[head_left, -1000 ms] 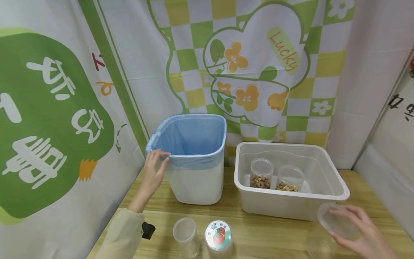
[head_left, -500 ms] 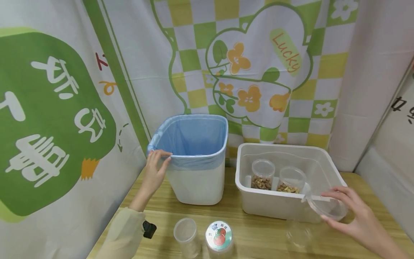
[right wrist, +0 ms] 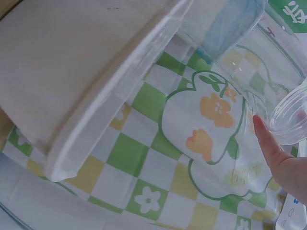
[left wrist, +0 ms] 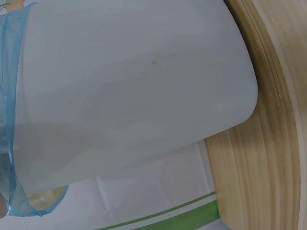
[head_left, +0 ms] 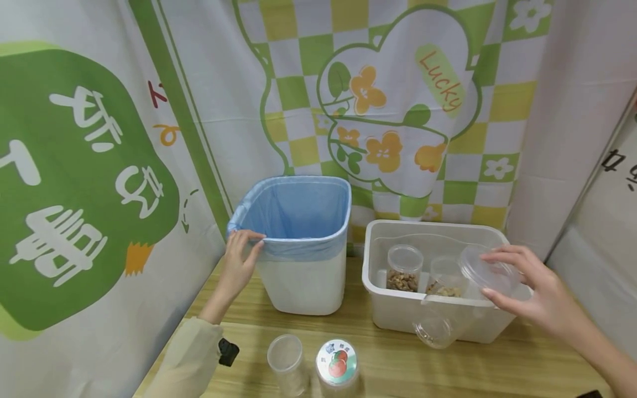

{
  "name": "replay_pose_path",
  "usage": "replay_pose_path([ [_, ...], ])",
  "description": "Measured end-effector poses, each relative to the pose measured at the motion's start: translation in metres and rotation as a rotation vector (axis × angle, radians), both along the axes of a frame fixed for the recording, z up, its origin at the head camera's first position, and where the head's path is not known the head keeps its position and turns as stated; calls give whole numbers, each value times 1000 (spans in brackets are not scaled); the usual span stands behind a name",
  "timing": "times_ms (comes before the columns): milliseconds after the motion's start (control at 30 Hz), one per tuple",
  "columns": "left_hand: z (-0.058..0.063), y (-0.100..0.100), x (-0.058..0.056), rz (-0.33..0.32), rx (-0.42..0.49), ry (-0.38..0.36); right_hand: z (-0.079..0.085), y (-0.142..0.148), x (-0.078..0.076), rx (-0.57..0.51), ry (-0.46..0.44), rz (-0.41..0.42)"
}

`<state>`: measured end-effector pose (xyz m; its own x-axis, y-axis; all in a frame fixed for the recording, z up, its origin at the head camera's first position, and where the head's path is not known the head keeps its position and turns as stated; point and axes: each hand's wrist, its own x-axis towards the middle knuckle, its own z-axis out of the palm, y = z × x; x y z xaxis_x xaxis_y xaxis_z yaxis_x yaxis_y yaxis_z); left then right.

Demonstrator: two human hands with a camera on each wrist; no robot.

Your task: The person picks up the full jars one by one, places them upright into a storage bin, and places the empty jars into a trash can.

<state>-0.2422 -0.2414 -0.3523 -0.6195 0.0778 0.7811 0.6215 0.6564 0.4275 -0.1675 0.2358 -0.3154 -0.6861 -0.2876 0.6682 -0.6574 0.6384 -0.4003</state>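
Observation:
My left hand [head_left: 239, 262] grips the near left rim of a white trash bin [head_left: 303, 284] with a blue liner bag [head_left: 303, 251] folded over its edge. In the left wrist view the bin's pale side [left wrist: 134, 81] fills most of the picture. My right hand [head_left: 544, 293] holds a clear plastic jar [head_left: 438, 326] by its wide end, tilted in front of the grey-white tub [head_left: 413, 315]. No contents show in this jar. Inside the tub stand two clear jars of shelled nuts, the left one [head_left: 404, 273] and the right one [head_left: 443, 284], partly behind the held jar.
Near the front edge stand a clear empty-looking jar [head_left: 287, 362] and a jar with a tomato-printed lid [head_left: 337, 364]. The wooden table [head_left: 388, 365] runs up to printed cloth walls [head_left: 502, 127] at the back and sides.
My right hand has carried the clear jar up and to the left, from the table's front right to before the tub. The left hand stays on the bin rim.

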Motion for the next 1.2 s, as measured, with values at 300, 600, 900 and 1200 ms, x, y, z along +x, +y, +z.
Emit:
replay_pose_path([
  [300, -2, -1, -1, -7, -3, 2, 27, -15, -13, -60, -144, 17],
  [600, -2, -1, -1, -3, 5, -4, 53, -30, -32, -145, -192, 61],
  [900, -1, 0, -1, -3, 3, 8, 75, -51, -51, -304, -137, 125],
  [1200, -1, -2, -2, -2, 6, -4, 93, -76, -71, -435, -110, 121],
])
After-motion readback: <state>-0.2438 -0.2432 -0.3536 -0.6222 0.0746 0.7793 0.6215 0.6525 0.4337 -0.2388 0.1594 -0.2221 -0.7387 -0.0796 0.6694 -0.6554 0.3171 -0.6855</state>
